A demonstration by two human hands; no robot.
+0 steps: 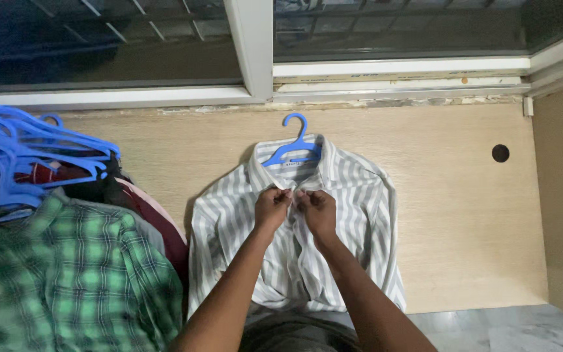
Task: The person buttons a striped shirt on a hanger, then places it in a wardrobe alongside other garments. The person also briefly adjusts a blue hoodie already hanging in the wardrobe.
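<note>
Both hands pinch the front of the striped shirt point(353, 221) just below its collar, left hand point(272, 207) and right hand point(318, 210) closed on the cloth and almost touching. A hard tug could slide the shirt off its blue hanger point(292, 148). The forearms reach in from the near edge; a pile of hung clothes point(66, 261) lies left

The striped shirt point(294, 241) under my left hand point(272, 207) and my right hand point(318, 208) is thin woven cloth, matt and a little creased. Its hanger point(292, 147) is smooth blue plastic with a slight shine — like the pile of hangers point(14, 153) in the upper left. The table point(451, 215) looks like pale wood laminate, matt. The green checked shirt point(66, 280) at lower left is soft cloth.
</note>
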